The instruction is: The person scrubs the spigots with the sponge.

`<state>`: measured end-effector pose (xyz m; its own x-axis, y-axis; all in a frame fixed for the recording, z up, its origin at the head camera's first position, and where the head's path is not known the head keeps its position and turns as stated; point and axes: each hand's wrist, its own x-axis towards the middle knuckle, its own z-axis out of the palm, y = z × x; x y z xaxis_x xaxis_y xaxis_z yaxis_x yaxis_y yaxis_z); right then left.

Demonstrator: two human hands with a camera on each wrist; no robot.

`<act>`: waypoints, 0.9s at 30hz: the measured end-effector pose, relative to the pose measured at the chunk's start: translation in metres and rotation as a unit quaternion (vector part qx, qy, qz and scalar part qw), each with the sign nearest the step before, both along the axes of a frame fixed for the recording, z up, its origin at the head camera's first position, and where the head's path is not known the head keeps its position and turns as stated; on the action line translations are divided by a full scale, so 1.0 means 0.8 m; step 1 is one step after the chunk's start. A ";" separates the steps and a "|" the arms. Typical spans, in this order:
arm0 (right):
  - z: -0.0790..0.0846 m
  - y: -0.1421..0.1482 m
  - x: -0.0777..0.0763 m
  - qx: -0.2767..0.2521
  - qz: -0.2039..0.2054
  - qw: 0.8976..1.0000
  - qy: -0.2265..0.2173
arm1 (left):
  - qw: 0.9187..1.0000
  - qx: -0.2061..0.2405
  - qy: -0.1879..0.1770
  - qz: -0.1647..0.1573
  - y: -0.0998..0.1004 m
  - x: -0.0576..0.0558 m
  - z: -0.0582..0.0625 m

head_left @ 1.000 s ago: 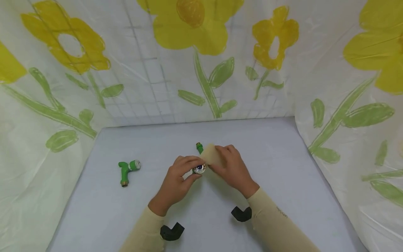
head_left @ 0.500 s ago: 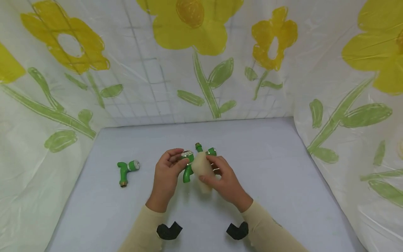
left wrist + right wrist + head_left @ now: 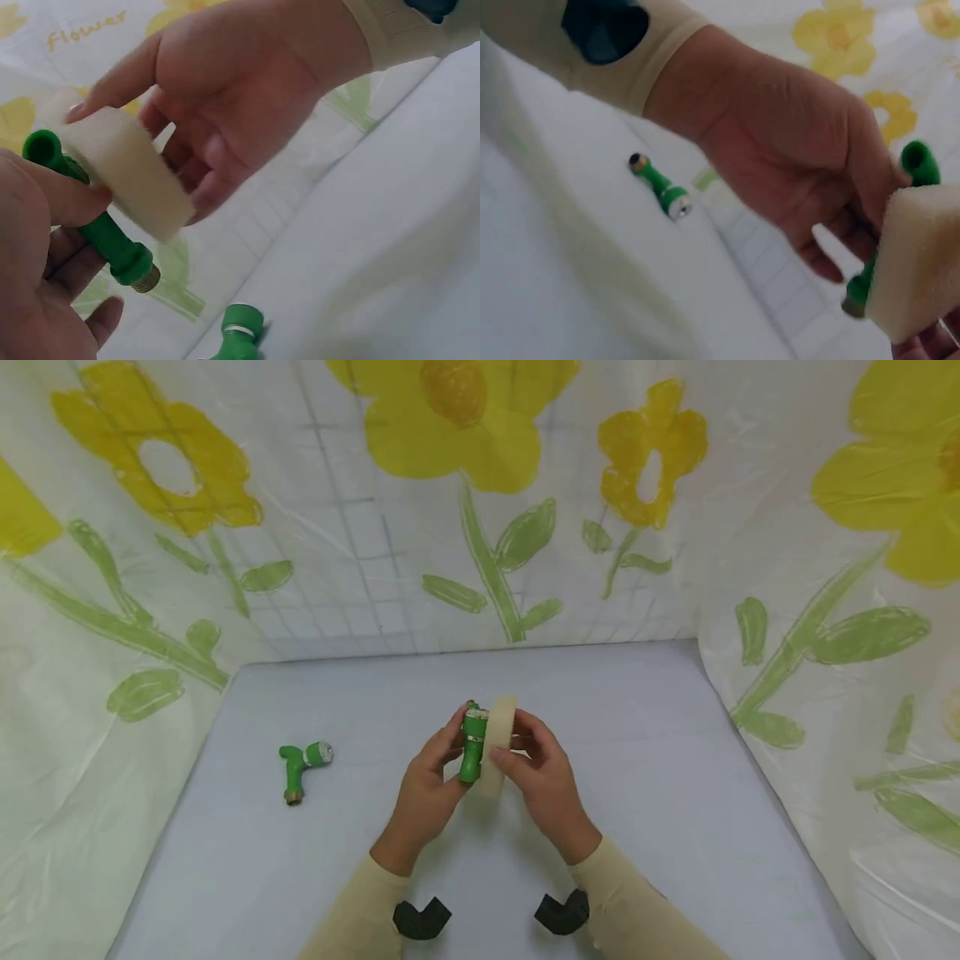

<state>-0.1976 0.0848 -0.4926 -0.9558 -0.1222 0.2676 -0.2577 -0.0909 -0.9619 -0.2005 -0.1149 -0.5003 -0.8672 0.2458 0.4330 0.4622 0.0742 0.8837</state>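
Note:
Near the middle of the table, my left hand (image 3: 429,785) grips a green hose nozzle (image 3: 472,745), its silver-faced spray head turned up in the head view. My right hand (image 3: 546,777) pinches a cream-coloured sponge (image 3: 498,747) between thumb and fingers, its face right against the nozzle's side. The left wrist view shows the nozzle's green tube (image 3: 112,244) with a threaded brass end, my left thumb lying across it. In the right wrist view the sponge (image 3: 919,259) hides much of the nozzle.
A second green nozzle (image 3: 300,768) lies on the table to the left. Another nozzle (image 3: 241,330) lies on the table beyond my hands, mostly hidden in the head view. White sheeting with painted yellow flowers (image 3: 453,427) encloses the table's back and sides.
My left hand has turned the nozzle from facing the head camera to standing on end. The sponge, tilted and swung lower half a second ago, is now upright along the nozzle's side.

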 end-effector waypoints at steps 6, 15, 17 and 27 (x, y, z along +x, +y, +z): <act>-0.016 0.003 -0.005 0.131 -0.050 0.987 0.082 | 0.999 0.044 -0.007 0.022 -0.002 0.001 0.008; -0.004 0.005 -0.012 0.181 -0.132 0.952 0.207 | 0.999 -0.016 0.024 0.029 0.007 0.001 -0.001; -0.005 0.005 -0.012 0.184 -0.134 0.952 0.207 | 0.998 -0.030 0.036 0.046 0.006 -0.001 0.001; -0.029 0.010 -0.004 0.221 -0.133 0.949 0.181 | 0.994 -0.054 0.020 0.092 0.002 0.002 -0.003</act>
<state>-0.2006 0.0925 -0.5160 -0.8239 -0.0669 0.5627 -0.5359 0.4148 -0.7353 -0.1990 -0.1135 -0.5023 -0.8844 0.1317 0.4478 0.4667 0.2543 0.8470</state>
